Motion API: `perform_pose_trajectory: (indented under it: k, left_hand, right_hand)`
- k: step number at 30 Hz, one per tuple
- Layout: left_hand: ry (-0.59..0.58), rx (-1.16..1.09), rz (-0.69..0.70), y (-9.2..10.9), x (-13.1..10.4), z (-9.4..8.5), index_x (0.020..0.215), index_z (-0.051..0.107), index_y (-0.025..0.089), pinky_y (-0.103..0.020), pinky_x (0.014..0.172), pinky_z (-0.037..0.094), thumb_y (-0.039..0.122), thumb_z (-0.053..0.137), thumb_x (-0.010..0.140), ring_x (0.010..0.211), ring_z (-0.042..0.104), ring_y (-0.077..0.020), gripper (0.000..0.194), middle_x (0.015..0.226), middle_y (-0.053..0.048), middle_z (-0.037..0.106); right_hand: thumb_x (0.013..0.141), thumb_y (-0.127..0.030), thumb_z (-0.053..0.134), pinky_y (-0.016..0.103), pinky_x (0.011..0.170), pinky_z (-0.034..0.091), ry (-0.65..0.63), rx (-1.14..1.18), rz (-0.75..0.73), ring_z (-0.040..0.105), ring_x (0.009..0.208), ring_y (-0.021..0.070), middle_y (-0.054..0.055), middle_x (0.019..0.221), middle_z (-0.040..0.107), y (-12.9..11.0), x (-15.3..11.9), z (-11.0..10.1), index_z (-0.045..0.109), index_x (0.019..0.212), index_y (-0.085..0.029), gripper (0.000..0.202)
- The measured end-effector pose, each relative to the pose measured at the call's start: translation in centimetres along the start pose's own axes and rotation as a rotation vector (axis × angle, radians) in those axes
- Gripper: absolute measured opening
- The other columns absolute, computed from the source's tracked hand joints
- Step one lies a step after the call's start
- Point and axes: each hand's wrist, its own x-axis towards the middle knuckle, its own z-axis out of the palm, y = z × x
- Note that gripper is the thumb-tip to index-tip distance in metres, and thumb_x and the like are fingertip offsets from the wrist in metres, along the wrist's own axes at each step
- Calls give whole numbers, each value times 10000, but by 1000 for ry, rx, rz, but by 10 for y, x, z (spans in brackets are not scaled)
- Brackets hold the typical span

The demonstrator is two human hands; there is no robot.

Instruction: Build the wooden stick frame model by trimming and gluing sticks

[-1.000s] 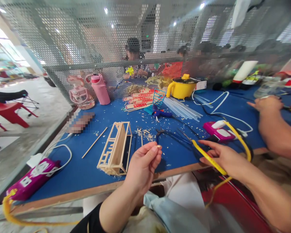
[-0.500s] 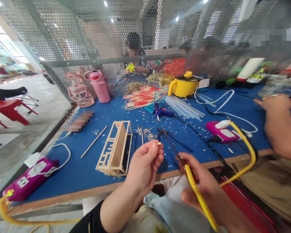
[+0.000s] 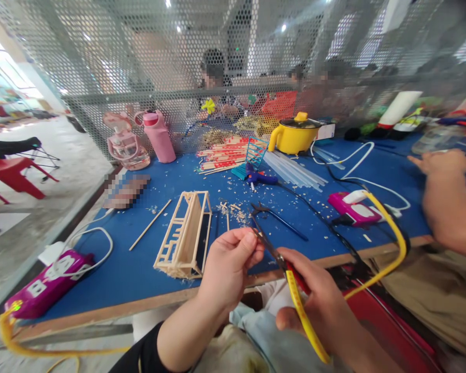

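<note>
Yellow-handled cutter (image 3: 292, 291), gripped by right hand (image 3: 317, 296), aims toward eleven o'clock. Left hand (image 3: 230, 259) pinches a hidden piece: probable trimming, next needing steadiness.

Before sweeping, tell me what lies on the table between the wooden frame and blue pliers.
Wood scraps and a thin stick, in the head view.

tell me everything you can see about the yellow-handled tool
The yellow-handled tool has slim dark blades, apparently metal, and two grips: a long curved yellow one and a red one, partly hidden. The right hand holds it raised at a slant, blades pointing forward and left over the blue table, yellow grip reaching back over the lap. Its tips are right by the left hand; whether they touch it is unclear.
</note>
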Motion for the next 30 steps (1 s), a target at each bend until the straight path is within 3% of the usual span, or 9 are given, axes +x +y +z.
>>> perform_pose_trajectory:
  k: [6,13,18,24,27,30]
  left_hand:
    - [-22,44,33,-2,-2,-3,682,687,129,-90,527,498,265,846,559,501,587,-25,242,602,17,661]
    - [-4,108,77,-3,-5,-5,674,680,127,-114,520,496,286,837,569,506,586,-40,247,602,8,664]
    - [5,169,172,-6,-5,-7,695,692,150,-141,559,504,290,801,629,540,596,-50,189,650,3,682]
    - [16,251,276,-8,-6,-9,684,698,148,-163,572,502,283,790,640,560,590,-66,169,648,-2,677]
    - [37,266,243,-9,-5,-6,707,701,148,-171,574,503,296,795,631,559,595,-73,191,646,-7,680]
    - [13,263,203,-5,-11,0,716,682,154,-171,581,493,306,768,675,573,591,-74,179,653,-9,668]
  right_hand:
    - [687,-734,530,292,645,526,6,17,-8,640,795,221,68,936,634,-6,2,-2,455,1231,-228,747]
    - [741,-688,516,300,674,531,34,-18,-25,652,887,252,102,1036,649,-7,0,2,477,1223,-229,666]
    - [729,-709,504,308,709,541,62,-7,-40,655,886,247,109,1034,637,-8,0,5,445,1252,-223,716]
    - [747,-687,507,280,666,539,72,-10,-38,675,829,238,99,967,680,-11,-1,6,530,1160,-214,629]
    - [800,-604,526,254,642,532,63,16,15,682,746,201,70,905,706,-9,-6,10,547,1148,-209,527]
    - [816,-538,530,257,591,524,90,-20,242,675,645,190,47,777,710,2,-5,4,559,1101,-197,445]
